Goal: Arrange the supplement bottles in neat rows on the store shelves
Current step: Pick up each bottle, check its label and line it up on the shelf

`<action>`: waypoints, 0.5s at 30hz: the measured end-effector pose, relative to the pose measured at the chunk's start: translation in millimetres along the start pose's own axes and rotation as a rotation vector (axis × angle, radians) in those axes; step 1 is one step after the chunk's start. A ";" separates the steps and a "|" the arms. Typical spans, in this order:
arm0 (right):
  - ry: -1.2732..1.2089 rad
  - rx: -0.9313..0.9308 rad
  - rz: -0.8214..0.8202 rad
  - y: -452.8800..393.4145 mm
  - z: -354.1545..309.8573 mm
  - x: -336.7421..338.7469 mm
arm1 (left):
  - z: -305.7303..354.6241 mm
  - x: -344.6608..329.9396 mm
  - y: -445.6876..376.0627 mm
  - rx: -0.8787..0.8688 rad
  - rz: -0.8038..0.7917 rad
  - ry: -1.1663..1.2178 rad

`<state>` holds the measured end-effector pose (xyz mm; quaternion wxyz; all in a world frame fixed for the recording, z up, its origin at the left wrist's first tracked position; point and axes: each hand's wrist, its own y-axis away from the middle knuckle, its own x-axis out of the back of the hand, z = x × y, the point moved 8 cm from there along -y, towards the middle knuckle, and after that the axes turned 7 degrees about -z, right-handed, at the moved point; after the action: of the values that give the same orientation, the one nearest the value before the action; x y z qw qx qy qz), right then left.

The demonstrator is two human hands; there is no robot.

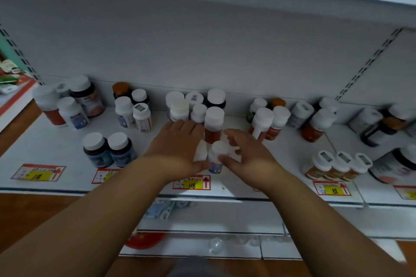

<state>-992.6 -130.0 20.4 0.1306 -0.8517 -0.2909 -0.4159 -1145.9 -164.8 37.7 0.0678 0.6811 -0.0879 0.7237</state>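
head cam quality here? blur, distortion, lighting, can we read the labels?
Head view: dim, bluish light; soft throughout, bottle labels unreadable; wide-angle bending curves the white metal shelf edge; motion blur smears the left hand, right hand and the small white-capped bottles between them; yellow price tags barely legible.
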 end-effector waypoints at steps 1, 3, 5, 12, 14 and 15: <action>-0.001 0.005 0.052 7.5 0.4 11.1 | 8.9 11.3 0.3 -0.011 0.055 -0.004; 0.029 0.022 0.181 28.4 3.4 40.8 | 36.7 31.7 -1.3 -0.072 0.165 0.035; 0.064 0.030 0.304 55.2 10.7 76.8 | 76.2 44.8 -7.4 -0.144 0.249 0.082; 0.034 -0.121 0.491 177.7 98.1 201.6 | 257.2 47.3 -59.4 -0.311 0.202 0.208; -0.002 -0.162 0.531 211.9 133.3 233.7 | 309.2 46.0 -76.6 -0.343 0.223 0.229; -0.009 -0.182 0.540 227.1 151.1 248.0 | 334.2 44.6 -85.5 -0.348 0.228 0.243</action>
<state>-639.6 -144.7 125.7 0.1583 -0.9085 -0.0157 -0.3865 -804.6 -155.7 104.1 0.1123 0.5526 -0.2788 0.7773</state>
